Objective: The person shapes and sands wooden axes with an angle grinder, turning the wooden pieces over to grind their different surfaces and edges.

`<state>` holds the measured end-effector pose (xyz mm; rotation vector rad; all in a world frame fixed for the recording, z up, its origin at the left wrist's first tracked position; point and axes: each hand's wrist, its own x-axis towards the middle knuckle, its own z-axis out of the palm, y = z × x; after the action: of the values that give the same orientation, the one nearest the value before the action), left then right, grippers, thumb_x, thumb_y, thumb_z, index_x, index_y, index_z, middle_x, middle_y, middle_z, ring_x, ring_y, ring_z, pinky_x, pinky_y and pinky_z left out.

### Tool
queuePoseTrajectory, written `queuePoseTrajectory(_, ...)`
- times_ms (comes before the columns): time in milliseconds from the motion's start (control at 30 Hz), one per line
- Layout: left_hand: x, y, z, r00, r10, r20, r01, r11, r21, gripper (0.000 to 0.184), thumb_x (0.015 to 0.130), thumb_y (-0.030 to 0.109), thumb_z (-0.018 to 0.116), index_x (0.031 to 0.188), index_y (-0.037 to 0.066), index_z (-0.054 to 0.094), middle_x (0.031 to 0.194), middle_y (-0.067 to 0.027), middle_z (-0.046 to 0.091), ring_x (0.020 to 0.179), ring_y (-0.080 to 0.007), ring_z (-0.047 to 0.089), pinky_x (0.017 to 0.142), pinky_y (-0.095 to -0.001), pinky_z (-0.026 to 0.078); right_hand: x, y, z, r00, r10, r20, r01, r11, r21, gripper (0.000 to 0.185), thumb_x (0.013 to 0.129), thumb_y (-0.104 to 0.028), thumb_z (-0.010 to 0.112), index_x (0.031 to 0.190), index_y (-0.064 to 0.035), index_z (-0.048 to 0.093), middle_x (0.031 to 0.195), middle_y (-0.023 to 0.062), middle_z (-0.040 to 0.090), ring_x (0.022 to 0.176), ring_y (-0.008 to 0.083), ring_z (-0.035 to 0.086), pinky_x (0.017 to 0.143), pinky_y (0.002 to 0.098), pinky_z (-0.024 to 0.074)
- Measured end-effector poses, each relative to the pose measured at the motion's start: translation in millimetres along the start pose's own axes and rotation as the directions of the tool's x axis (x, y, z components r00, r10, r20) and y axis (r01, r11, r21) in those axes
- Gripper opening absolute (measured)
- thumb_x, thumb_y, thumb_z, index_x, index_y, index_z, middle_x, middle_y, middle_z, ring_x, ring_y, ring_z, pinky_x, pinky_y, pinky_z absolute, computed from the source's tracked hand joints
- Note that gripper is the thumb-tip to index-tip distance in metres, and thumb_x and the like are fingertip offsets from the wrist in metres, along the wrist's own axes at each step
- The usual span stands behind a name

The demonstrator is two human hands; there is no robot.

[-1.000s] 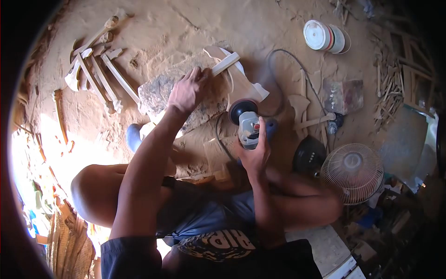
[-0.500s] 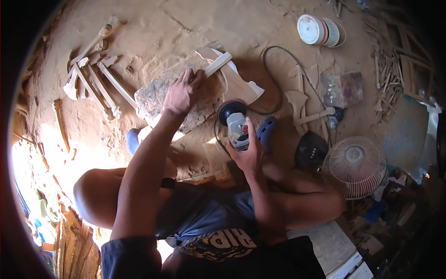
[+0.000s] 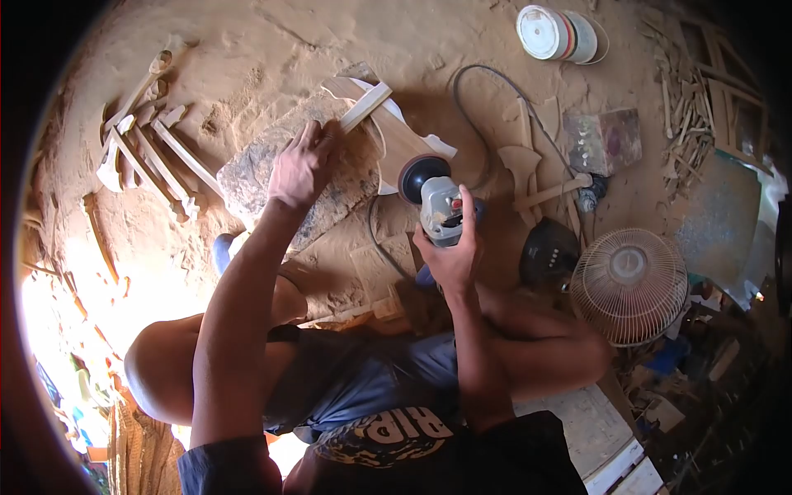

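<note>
My left hand [image 3: 302, 165] is closed around the handle of a wooden axe-shaped piece [image 3: 398, 132], which lies over a rough stone block [image 3: 256, 169]. The pale handle runs up and right from my fist to the broad blade. In my right hand [image 3: 453, 252] is a grey angle grinder [image 3: 443, 206] with a round black disc. That disc overlaps the lower edge of the wooden blade; whether they touch I cannot tell. A dark cord curves away behind the tool.
Several carved wooden pieces [image 3: 148, 157] lie on the sandy ground at left. To the right are a wooden axe shape [image 3: 520, 165], a stained block [image 3: 604, 142], a fan [image 3: 629, 285] and wood scraps [image 3: 681, 124]. A white bucket [image 3: 544, 33] lies at the back.
The grinder has moved slightly right and up, its disc now over the blade's lower edge. The whole view has shifted a little; my left hand keeps its hold on the handle.
</note>
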<state>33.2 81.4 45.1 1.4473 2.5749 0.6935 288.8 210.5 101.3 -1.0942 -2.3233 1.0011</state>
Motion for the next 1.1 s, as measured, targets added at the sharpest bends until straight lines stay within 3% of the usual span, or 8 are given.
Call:
queuePoseTrajectory(167,-0.3,-2.4,-0.2,0.999,0.001,0.042,-0.002,1.0,0.021,0.033,0.098,0.025,0.066,0.127,0.01,0.063,0.108,-0.013,0.06,0.091,-0.0336,0.07,0.074,-0.0451,0.059,21.0,9.8,-13.3,0.981,0.192,0.017,-0.192,0.972,0.136,0.088,0.073,-0.004,0.084,0.151,-0.0009,0.045,0.134,0.0203,0.06,0.12,0.0286,0.062,0.103,0.0399,0.0505)
queuePoseTrajectory(400,1.4,2.5,-3.0,1.0,-0.007,-0.004,0.007,1.0,0.011,0.029,0.099,0.026,0.065,0.125,0.012,0.065,0.108,-0.0119,0.061,0.092,-0.0323,0.07,0.076,-0.0447,0.059,75.9,37.6,-27.4,0.997,0.077,-0.026,-0.075,0.994,0.075,0.09,0.074,-0.006,0.087,0.152,-0.0005,0.044,0.135,0.0169,0.06,0.116,0.023,0.063,0.101,0.0376,0.0526)
queuePoseTrajectory(500,0.9,3.8,-3.7,0.997,-0.049,0.053,0.047,0.998,0.038,0.032,0.099,0.025,0.064,0.128,0.011,0.065,0.11,-0.0124,0.061,0.098,-0.032,0.069,0.081,-0.0444,0.058,90.2,34.9,-33.8,0.986,0.159,-0.046,-0.154,0.983,0.096,0.09,0.073,-0.011,0.086,0.153,-0.0041,0.045,0.132,0.0224,0.064,0.118,0.0308,0.067,0.1,0.0423,0.0533)
queuePoseTrajectory(633,-1.8,-0.6,-1.7,1.0,0.01,-0.012,-0.009,0.997,0.073,0.039,0.099,0.022,0.061,0.136,0.009,0.062,0.117,-0.0148,0.062,0.111,-0.0318,0.067,0.091,-0.0437,0.057,75.7,9.2,-37.5,0.994,0.101,-0.028,-0.099,0.992,0.079,0.09,0.073,-0.01,0.086,0.153,-0.0026,0.044,0.134,0.0234,0.065,0.117,0.0299,0.068,0.1,0.0415,0.0539)
queuePoseTrajectory(667,-2.4,-0.1,-3.2,0.994,-0.045,0.096,0.039,0.997,0.068,0.043,0.099,0.021,0.06,0.14,0.007,0.06,0.124,-0.0162,0.062,0.117,-0.0318,0.065,0.095,-0.0431,0.055,68.1,2.6,-38.4,0.999,0.047,0.027,-0.048,0.997,0.054,0.09,0.074,-0.01,0.085,0.154,-0.002,0.043,0.136,0.0238,0.063,0.118,0.0287,0.067,0.1,0.0406,0.0537)
queuePoseTrajectory(833,-4.0,-3.5,0.1,0.999,-0.013,0.052,0.009,0.997,0.082,0.043,0.1,0.025,0.06,0.14,0.008,0.06,0.12,-0.0146,0.062,0.113,-0.031,0.066,0.094,-0.0431,0.056,41.3,-46.4,-30.5,0.931,-0.023,0.364,0.062,0.993,-0.096,0.091,0.076,-0.017,0.082,0.157,-0.0131,0.041,0.119,0.0263,0.071,0.103,0.0465,0.07,0.087,0.0495,0.0582)
queuePoseTrajectory(900,-3.1,-1.3,-1.8,0.999,-0.019,0.051,0.015,0.998,0.067,0.044,0.099,0.026,0.061,0.14,0.009,0.06,0.119,-0.0141,0.062,0.112,-0.0304,0.066,0.093,-0.043,0.057,36.4,-53.1,-21.3,0.899,0.023,0.437,0.049,0.987,-0.154,0.089,0.076,-0.015,0.082,0.156,-0.0127,0.043,0.12,0.0265,0.071,0.106,0.0453,0.071,0.09,0.0501,0.0576)
queuePoseTrajectory(1100,-3.4,-1.1,1.0,1.0,-0.006,-0.005,0.007,0.998,0.063,0.041,0.098,0.027,0.064,0.135,0.01,0.063,0.118,-0.0119,0.062,0.109,-0.029,0.067,0.09,-0.0421,0.058,40.2,-49.7,-17.4,0.927,0.022,0.373,0.055,0.979,-0.196,0.088,0.077,-0.018,0.082,0.155,-0.0162,0.043,0.12,0.0266,0.071,0.106,0.0468,0.07,0.088,0.0512,0.0574)
